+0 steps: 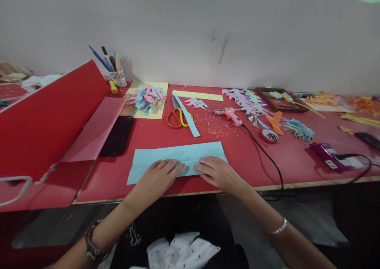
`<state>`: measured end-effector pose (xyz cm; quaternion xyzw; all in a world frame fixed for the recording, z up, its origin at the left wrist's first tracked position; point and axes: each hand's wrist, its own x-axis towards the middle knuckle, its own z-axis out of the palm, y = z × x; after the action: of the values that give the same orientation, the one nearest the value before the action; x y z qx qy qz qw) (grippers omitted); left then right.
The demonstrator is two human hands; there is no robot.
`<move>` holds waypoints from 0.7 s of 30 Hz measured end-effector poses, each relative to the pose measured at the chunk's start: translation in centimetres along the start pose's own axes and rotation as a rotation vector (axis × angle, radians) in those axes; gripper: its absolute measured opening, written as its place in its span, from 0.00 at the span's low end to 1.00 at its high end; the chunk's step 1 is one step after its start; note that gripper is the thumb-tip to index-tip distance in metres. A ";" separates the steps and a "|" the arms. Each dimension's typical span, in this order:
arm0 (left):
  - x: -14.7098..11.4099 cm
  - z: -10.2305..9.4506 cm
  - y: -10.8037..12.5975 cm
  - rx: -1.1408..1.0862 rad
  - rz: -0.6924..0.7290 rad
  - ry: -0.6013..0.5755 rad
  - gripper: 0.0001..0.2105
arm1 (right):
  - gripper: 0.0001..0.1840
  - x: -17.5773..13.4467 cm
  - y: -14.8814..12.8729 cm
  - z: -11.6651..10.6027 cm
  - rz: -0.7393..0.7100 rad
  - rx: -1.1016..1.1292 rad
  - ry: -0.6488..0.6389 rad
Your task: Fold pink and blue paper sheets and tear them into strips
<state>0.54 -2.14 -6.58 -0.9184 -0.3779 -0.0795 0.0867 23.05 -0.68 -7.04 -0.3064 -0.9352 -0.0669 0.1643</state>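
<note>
A light blue sheet of paper [175, 152] lies lengthwise near the front edge of the red table, with a crease or folded layer running along it. My left hand [160, 176] rests on its near part, fingers stretched out and flat. Across from it, my right hand [218, 173] also lies on the paper, fingers extended toward the left hand and a small gap between the two. Beyond the sheet are scissors [179, 118] with red and yellow handles, partly under a narrow blue paper strip [190, 120].
A pink glue gun [230, 114] trails a black cord to a purple power strip [331, 156]. Fringed paper pieces [245, 101] and a cut-paper pile [147, 98] lie at the back. Left are a dark phone [118, 136], pink paper [95, 132], red board [59, 122] and pen cup [118, 78].
</note>
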 end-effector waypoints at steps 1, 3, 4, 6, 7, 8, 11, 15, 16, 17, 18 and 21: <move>-0.1 0.1 -0.1 -0.011 0.006 0.001 0.15 | 0.11 0.0 0.1 -0.1 0.010 0.034 -0.022; -0.4 0.3 -0.5 -0.030 0.017 0.019 0.11 | 0.12 0.1 0.4 -0.3 0.026 0.103 -0.070; -0.4 0.4 -0.8 -0.042 0.019 0.037 0.09 | 0.13 0.3 0.6 -0.4 0.037 0.137 -0.098; -0.5 0.5 -1.3 -0.075 0.017 0.096 0.07 | 0.13 0.8 0.9 -0.7 0.057 0.182 -0.155; -0.5 0.6 -1.6 -0.100 0.015 0.127 0.08 | 0.13 1.0 1.1 -0.9 0.061 0.191 -0.182; -0.5 0.6 -1.9 -0.134 0.014 0.144 0.10 | 0.13 1.3 1.3 -1.1 0.062 0.190 -0.208; -0.5 0.4 -2.6 -0.272 -0.005 0.085 0.13 | 0.11 2.1 1.6 -1.5 0.054 0.165 -0.262; -0.5 0.0 -3.1 -0.332 -0.082 -0.001 0.12 | 0.11 2.7 1.3 -1.6 0.050 0.104 -0.290; -0.5 0.0 -3.2 -0.301 -0.094 -0.006 0.12 | 0.12 2.9 1.2 -1.5 0.049 0.085 -0.291; -0.4 0.1 -3.1 -0.259 -0.096 -0.008 0.12 | 0.12 3.0 1.1 -1.4 0.046 0.065 -0.290; -0.3 0.1 -3.1 -0.214 -0.087 -0.010 0.12 | 0.13 3.1 1.0 -1.2 0.044 0.046 -0.289; -0.1 0.4 -3.0 -0.100 -0.040 -0.015 0.13 | 0.14 3.4 0.9 -0.5 0.048 -0.006 -0.298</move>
<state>-1.61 0.00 -6.67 -0.9143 -0.3925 -0.0931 0.0362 21.14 1.78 -5.38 -0.3357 -0.9414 -0.0197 0.0245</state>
